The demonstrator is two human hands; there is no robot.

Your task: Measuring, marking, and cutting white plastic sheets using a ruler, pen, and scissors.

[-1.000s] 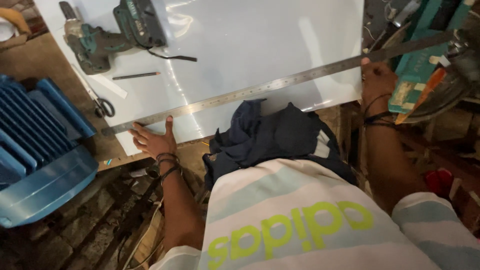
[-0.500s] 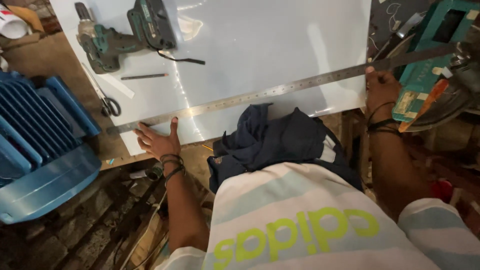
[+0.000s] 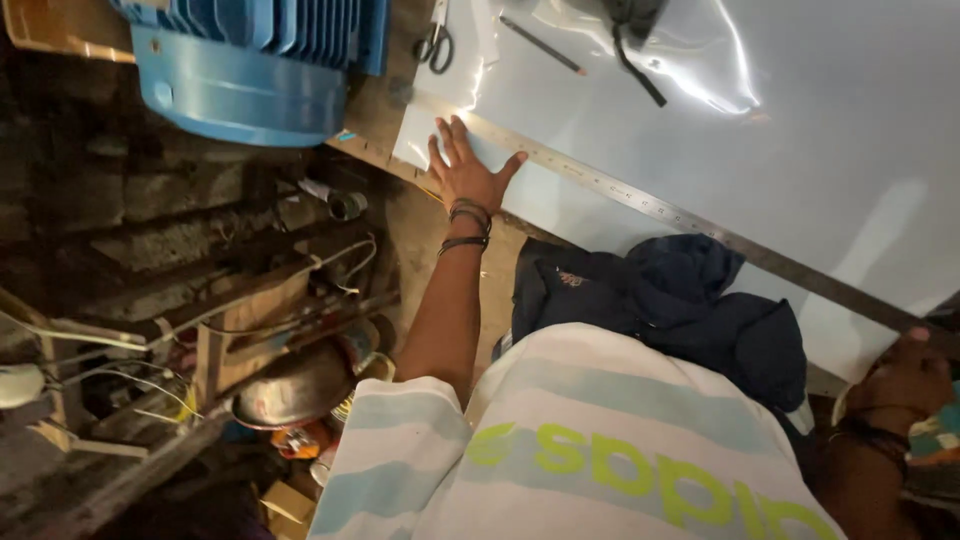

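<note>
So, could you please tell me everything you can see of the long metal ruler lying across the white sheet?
The long metal ruler is a thin, flat, grey steel-looking strip with fine graduation marks along its edge. It lies flat and slants across the glossy white sheet, from near the sheet's corner down toward the frame's right edge. The left hand presses flat at its upper end, thumb touching the strip; the right hand holds the lower end. A dark blue garment lies right beside it.

Shirt: short-sleeved, striped in white and pale green, lettered in lime.
Left hand (image 3: 466, 172): dark wristbands worn.
Right hand (image 3: 905, 375): dark wristbands worn.
</note>
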